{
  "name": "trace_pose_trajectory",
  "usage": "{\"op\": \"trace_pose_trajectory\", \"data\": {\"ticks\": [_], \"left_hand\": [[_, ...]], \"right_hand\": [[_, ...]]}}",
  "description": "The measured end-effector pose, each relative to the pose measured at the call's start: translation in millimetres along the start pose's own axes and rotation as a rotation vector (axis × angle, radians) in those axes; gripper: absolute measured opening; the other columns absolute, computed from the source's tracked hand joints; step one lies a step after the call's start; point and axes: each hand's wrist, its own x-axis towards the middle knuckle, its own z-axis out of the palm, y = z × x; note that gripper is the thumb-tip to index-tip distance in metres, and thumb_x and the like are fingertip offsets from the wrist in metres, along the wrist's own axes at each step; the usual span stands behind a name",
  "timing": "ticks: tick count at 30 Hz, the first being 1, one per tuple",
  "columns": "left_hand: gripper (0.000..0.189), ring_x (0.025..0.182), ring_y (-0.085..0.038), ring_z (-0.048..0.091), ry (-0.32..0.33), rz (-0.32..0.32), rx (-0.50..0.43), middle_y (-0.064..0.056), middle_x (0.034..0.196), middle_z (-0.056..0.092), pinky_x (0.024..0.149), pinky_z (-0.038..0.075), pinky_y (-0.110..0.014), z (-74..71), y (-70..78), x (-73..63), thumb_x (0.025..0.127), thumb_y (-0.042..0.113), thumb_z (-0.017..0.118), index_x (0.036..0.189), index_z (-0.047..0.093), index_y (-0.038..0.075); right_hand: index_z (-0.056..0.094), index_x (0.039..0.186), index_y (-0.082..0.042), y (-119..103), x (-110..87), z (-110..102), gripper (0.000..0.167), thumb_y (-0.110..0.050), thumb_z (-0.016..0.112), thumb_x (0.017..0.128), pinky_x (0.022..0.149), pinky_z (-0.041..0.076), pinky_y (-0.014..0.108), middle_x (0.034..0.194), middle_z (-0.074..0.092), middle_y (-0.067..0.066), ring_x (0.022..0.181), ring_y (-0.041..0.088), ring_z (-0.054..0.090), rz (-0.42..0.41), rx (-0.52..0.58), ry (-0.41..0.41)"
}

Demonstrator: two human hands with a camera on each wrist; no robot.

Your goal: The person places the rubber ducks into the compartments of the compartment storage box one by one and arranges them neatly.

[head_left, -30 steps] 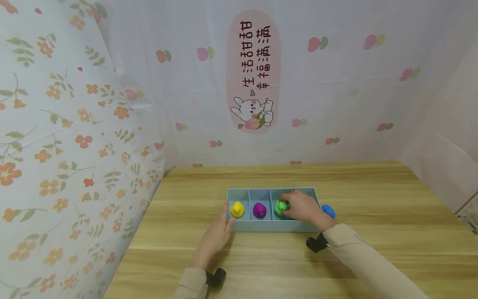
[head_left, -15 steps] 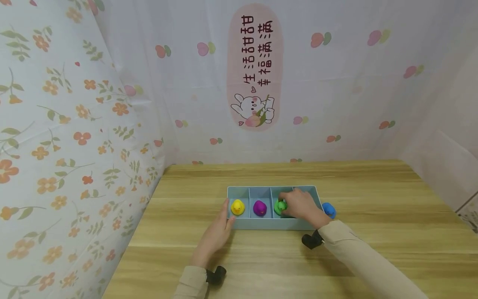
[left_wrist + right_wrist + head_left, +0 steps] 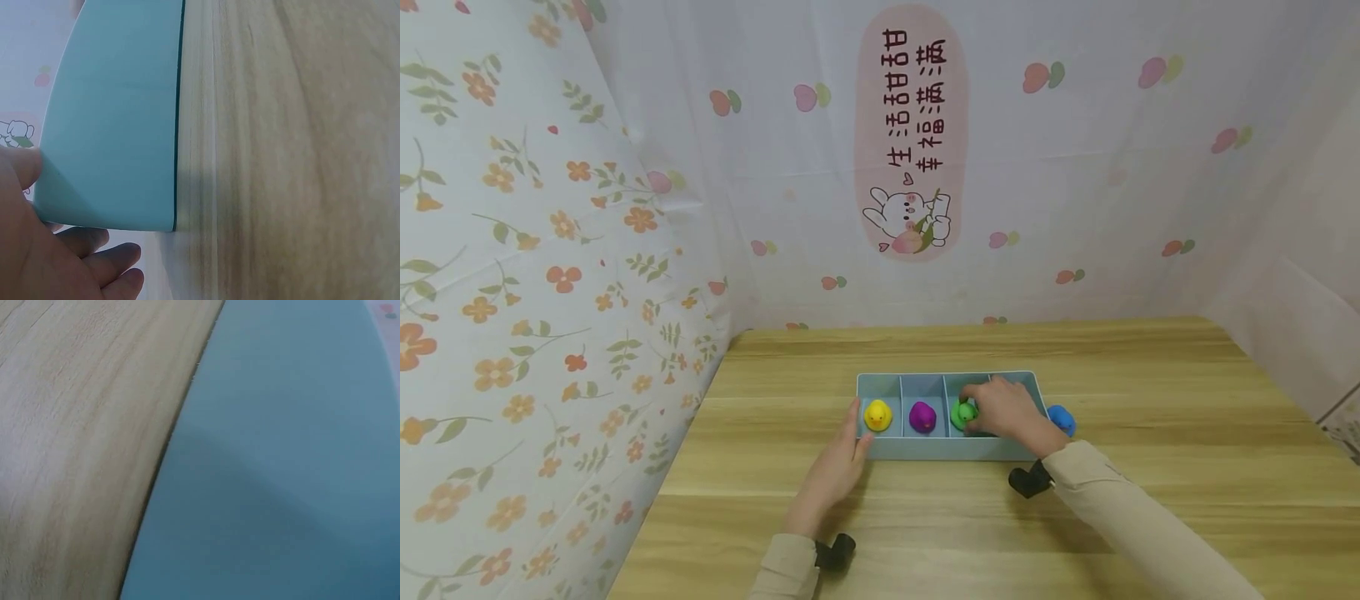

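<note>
A light blue divided box (image 3: 936,450) stands on the wooden table. A yellow rubber duck (image 3: 877,415) sits in its leftmost compartment and a purple rubber duck (image 3: 922,417) in the one beside it. In the third compartment, my right hand (image 3: 1009,410) pinches a green rubber duck (image 3: 962,414) between thumb and fingers. With thumb at the front rim and fingers along the end wall, my left hand (image 3: 835,468) holds the box's left end; the left wrist view shows this hand (image 3: 44,244) close up. The right wrist view has only the box's front wall (image 3: 281,456) and table.
Just outside the box's right end lies a blue rubber duck (image 3: 1062,420), partly behind my right wrist. The wooden table (image 3: 940,533) extends on all sides of the box. A printed cloth (image 3: 1075,192) hangs behind it, and a floral cloth (image 3: 565,333) hangs at the left.
The head view has tilted slightly, so everything sits a little higher in it. Both hands keep their places at the box and the green rubber duck.
</note>
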Motion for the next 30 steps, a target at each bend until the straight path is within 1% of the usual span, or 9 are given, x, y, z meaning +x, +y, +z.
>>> {"op": "trace_pose_trajectory", "data": {"ticks": [5,9,12,14,17,19,23,26,30], "left_hand": [[0.062,0.139,-0.038,0.032,0.000,-0.007,-0.002,-0.017,0.157,0.020,0.114,0.027,-0.052,0.7,-1.1,-0.2,0.104,0.028,0.038,0.154,0.007,0.008],[0.063,0.140,-0.037,0.032,-0.009,-0.024,-0.011,-0.015,0.158,0.019,0.115,0.027,-0.052,0.5,-2.3,0.4,0.104,0.030,0.038,0.155,0.006,0.011],[0.063,0.140,-0.036,0.032,-0.019,-0.035,-0.011,-0.014,0.158,0.019,0.115,0.027,-0.052,0.3,-2.8,0.7,0.104,0.030,0.038,0.155,0.005,0.013],[0.063,0.139,-0.037,0.032,-0.022,-0.032,-0.008,-0.015,0.158,0.020,0.114,0.027,-0.053,0.2,-3.0,0.6,0.104,0.030,0.038,0.155,0.005,0.012],[0.063,0.139,-0.038,0.032,-0.023,-0.032,-0.007,-0.017,0.157,0.021,0.114,0.027,-0.053,0.1,-2.7,0.4,0.104,0.030,0.037,0.155,0.005,0.011],[0.062,0.139,-0.039,0.032,-0.024,-0.032,-0.008,-0.018,0.157,0.022,0.114,0.027,-0.053,0.1,-2.1,0.2,0.104,0.029,0.037,0.155,0.005,0.011],[0.062,0.138,-0.040,0.033,-0.023,-0.035,-0.011,-0.019,0.156,0.023,0.114,0.027,-0.054,0.4,-1.0,-0.3,0.104,0.029,0.037,0.155,0.006,0.011],[0.062,0.138,-0.040,0.033,-0.018,-0.037,-0.011,-0.019,0.156,0.022,0.114,0.027,-0.054,0.7,-0.4,-0.4,0.104,0.029,0.037,0.155,0.006,0.011],[0.062,0.138,-0.039,0.033,-0.009,-0.030,-0.004,-0.019,0.156,0.022,0.114,0.027,-0.053,1.3,-0.2,-0.8,0.104,0.029,0.037,0.154,0.006,0.010]], "right_hand": [[0.071,0.104,-0.018,0.9,-1.5,-6.3,0.042,-0.036,0.085,0.068,0.052,0.043,0.032,0.085,0.070,-0.001,0.071,0.015,0.057,-0.016,0.026,0.034],[0.073,0.103,-0.017,2.6,-2.5,-9.4,0.038,-0.034,0.083,0.071,0.054,0.048,0.035,0.092,0.072,0.000,0.077,0.018,0.064,-0.029,0.039,0.064],[0.073,0.101,-0.017,4.1,-3.8,-12.5,0.034,-0.034,0.082,0.073,0.057,0.050,0.037,0.092,0.073,0.000,0.080,0.021,0.065,-0.037,0.050,0.091],[0.074,0.099,-0.016,5.2,-5.1,-15.9,0.032,-0.033,0.081,0.073,0.059,0.051,0.038,0.091,0.073,0.000,0.081,0.021,0.066,-0.045,0.066,0.117],[0.075,0.097,-0.014,8.7,-7.2,-21.7,0.030,-0.032,0.081,0.074,0.061,0.053,0.037,0.090,0.074,0.001,0.081,0.022,0.067,-0.068,0.074,0.162],[0.075,0.097,-0.013,12.2,-8.5,-25.1,0.030,-0.031,0.080,0.074,0.063,0.054,0.036,0.090,0.074,0.002,0.082,0.022,0.068,-0.075,0.079,0.175],[0.075,0.099,-0.013,20.3,-12.1,-30.9,0.032,-0.033,0.080,0.075,0.065,0.054,0.038,0.092,0.074,0.001,0.086,0.024,0.069,-0.065,0.081,0.176],[0.075,0.100,-0.013,26.9,-16.1,-35.4,0.032,-0.033,0.080,0.075,0.068,0.055,0.039,0.093,0.074,0.001,0.088,0.025,0.069,-0.051,0.097,0.172],[0.074,0.101,-0.012,36.5,-22.5,-42.5,0.031,-0.030,0.079,0.076,0.070,0.056,0.043,0.094,0.074,0.003,0.089,0.028,0.068,-0.034,0.122,0.189]]}}
